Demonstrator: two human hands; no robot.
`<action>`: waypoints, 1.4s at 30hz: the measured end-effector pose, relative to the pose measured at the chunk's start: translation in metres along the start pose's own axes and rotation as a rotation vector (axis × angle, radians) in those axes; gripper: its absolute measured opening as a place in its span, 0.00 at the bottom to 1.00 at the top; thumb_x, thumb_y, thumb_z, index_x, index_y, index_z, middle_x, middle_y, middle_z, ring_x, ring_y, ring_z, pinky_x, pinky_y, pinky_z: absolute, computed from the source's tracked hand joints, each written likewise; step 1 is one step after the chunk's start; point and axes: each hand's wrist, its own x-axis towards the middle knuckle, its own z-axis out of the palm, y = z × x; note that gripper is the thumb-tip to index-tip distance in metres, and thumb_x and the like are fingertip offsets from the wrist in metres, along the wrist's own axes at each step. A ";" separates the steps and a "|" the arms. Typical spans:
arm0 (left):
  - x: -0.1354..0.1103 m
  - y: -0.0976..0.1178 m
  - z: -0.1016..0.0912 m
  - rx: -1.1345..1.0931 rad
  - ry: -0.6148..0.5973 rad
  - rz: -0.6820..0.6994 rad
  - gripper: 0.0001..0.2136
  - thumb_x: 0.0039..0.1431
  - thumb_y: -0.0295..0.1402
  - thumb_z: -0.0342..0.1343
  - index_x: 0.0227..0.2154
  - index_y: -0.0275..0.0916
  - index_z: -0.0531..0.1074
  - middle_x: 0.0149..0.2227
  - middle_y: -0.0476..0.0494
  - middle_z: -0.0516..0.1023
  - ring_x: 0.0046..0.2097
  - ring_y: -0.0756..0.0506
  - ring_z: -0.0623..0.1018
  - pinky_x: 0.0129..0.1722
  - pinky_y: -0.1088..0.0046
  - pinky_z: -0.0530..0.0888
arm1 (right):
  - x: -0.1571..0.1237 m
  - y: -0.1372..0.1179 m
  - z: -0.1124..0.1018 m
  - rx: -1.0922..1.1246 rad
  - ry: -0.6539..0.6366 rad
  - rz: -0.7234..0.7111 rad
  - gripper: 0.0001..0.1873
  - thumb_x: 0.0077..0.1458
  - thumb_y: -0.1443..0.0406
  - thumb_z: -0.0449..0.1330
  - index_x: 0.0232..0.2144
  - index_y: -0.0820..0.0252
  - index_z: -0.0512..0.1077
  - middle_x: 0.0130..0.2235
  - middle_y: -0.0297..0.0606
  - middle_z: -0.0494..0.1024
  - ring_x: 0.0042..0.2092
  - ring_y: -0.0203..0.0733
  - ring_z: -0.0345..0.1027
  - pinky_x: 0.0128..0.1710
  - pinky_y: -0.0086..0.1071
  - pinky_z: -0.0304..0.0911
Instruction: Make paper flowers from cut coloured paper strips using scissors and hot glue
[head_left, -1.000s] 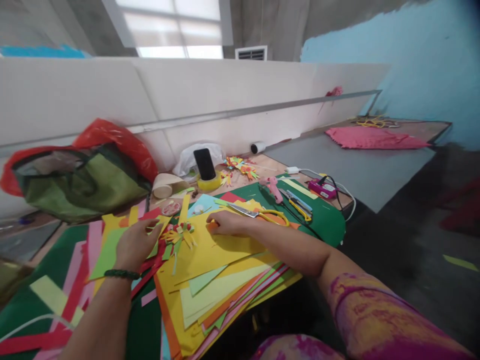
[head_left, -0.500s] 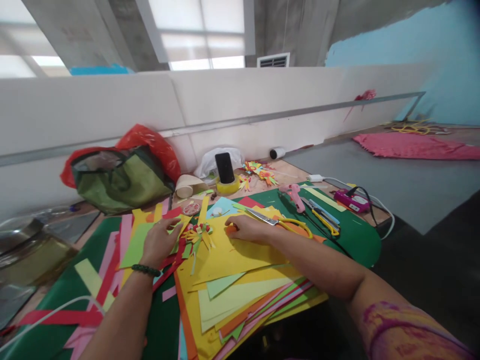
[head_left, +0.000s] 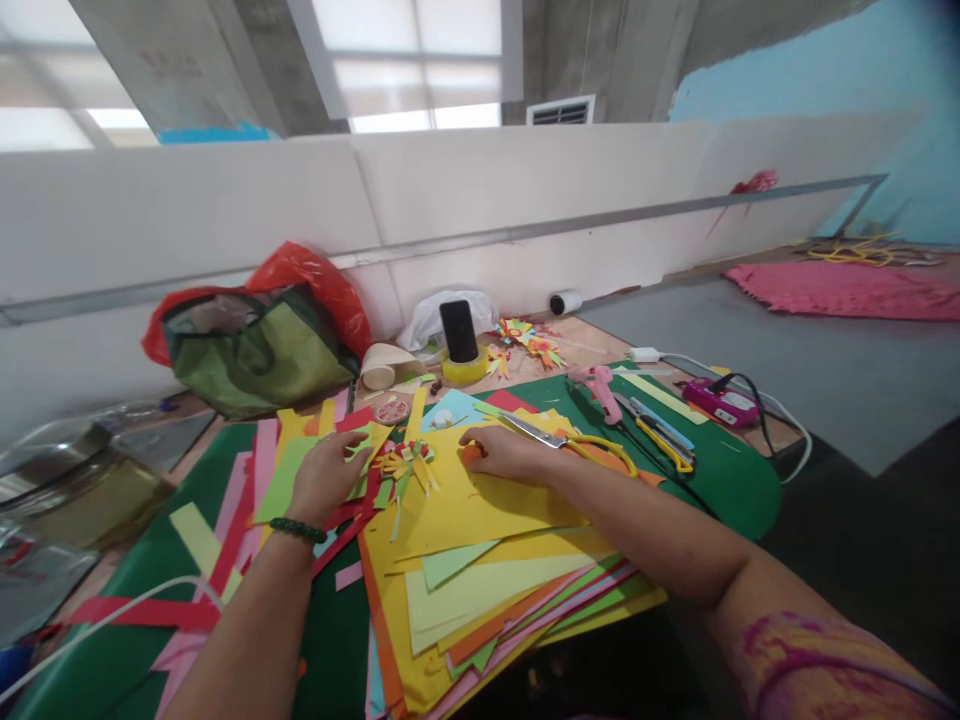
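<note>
My right hand [head_left: 510,455] rests over the yellow paper sheets [head_left: 495,505], its fingers pinched on a small round orange paper piece [head_left: 471,453]. Left of it, a fringed paper flower [head_left: 409,462] in yellow, red and green lies on the same sheets. My left hand [head_left: 330,475], with a dark green bead bracelet at the wrist, hovers beside the flower over light green paper [head_left: 281,475]. Its thumb and fingers are apart, and I see nothing between them. Scissors [head_left: 536,432] with yellow handles lie just behind my right hand.
A pink glue gun [head_left: 600,392] and a yellow cutter knife [head_left: 660,440] lie on the green mat [head_left: 739,490] at right. Behind are a phone [head_left: 459,330] on a yellow tape roll [head_left: 465,370] and a green bag [head_left: 259,355]. A glass jar [head_left: 75,490] stands left.
The whole view has shifted slightly, so things sit a little further right. Both hands keep nearly the same pose, and the right still pinches the orange paper piece.
</note>
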 end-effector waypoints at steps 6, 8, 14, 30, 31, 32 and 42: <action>0.001 -0.010 -0.007 0.055 0.039 -0.071 0.17 0.55 0.36 0.49 0.42 0.36 0.79 0.42 0.39 0.82 0.40 0.42 0.80 0.42 0.68 0.74 | -0.005 -0.005 -0.002 0.021 0.008 0.019 0.25 0.50 0.67 0.62 0.52 0.61 0.72 0.45 0.43 0.80 0.42 0.45 0.73 0.40 0.31 0.65; 0.001 -0.014 -0.012 0.048 0.061 -0.112 0.16 0.56 0.34 0.49 0.41 0.37 0.79 0.42 0.40 0.82 0.40 0.42 0.80 0.43 0.68 0.74 | -0.004 -0.002 0.001 0.039 0.014 0.017 0.23 0.52 0.65 0.61 0.52 0.62 0.72 0.43 0.44 0.80 0.40 0.44 0.73 0.37 0.30 0.65; -0.001 -0.026 -0.023 0.070 0.035 -0.193 0.16 0.58 0.33 0.49 0.43 0.38 0.79 0.43 0.40 0.82 0.43 0.42 0.80 0.43 0.69 0.74 | -0.003 -0.001 0.005 0.241 -0.029 0.124 0.16 0.61 0.60 0.51 0.47 0.59 0.72 0.37 0.40 0.78 0.28 0.35 0.68 0.22 0.24 0.59; -0.002 -0.028 0.004 0.341 -0.190 -0.233 0.38 0.54 0.53 0.52 0.63 0.35 0.57 0.61 0.25 0.64 0.62 0.30 0.64 0.56 0.55 0.65 | -0.010 -0.023 -0.011 0.171 -0.012 0.296 0.16 0.64 0.66 0.49 0.49 0.61 0.72 0.41 0.42 0.78 0.24 0.32 0.66 0.24 0.25 0.60; -0.002 -0.030 0.004 0.337 -0.204 -0.246 0.40 0.53 0.54 0.52 0.63 0.35 0.56 0.62 0.24 0.63 0.63 0.30 0.64 0.56 0.55 0.65 | -0.009 -0.022 -0.011 0.161 -0.017 0.293 0.16 0.64 0.66 0.50 0.50 0.61 0.72 0.40 0.42 0.78 0.24 0.31 0.65 0.24 0.25 0.60; -0.003 -0.031 0.004 0.332 -0.211 -0.254 0.41 0.52 0.55 0.53 0.64 0.35 0.55 0.62 0.24 0.63 0.63 0.30 0.64 0.56 0.55 0.65 | -0.009 -0.022 -0.010 0.146 -0.024 0.286 0.16 0.64 0.66 0.50 0.50 0.62 0.72 0.40 0.42 0.78 0.24 0.31 0.65 0.24 0.24 0.60; -0.003 -0.032 -0.001 0.317 -0.243 -0.227 0.32 0.55 0.47 0.53 0.61 0.37 0.61 0.57 0.30 0.72 0.58 0.32 0.71 0.52 0.58 0.69 | -0.005 -0.018 -0.008 0.096 -0.045 0.246 0.15 0.63 0.65 0.52 0.50 0.63 0.71 0.39 0.41 0.79 0.23 0.30 0.66 0.25 0.24 0.61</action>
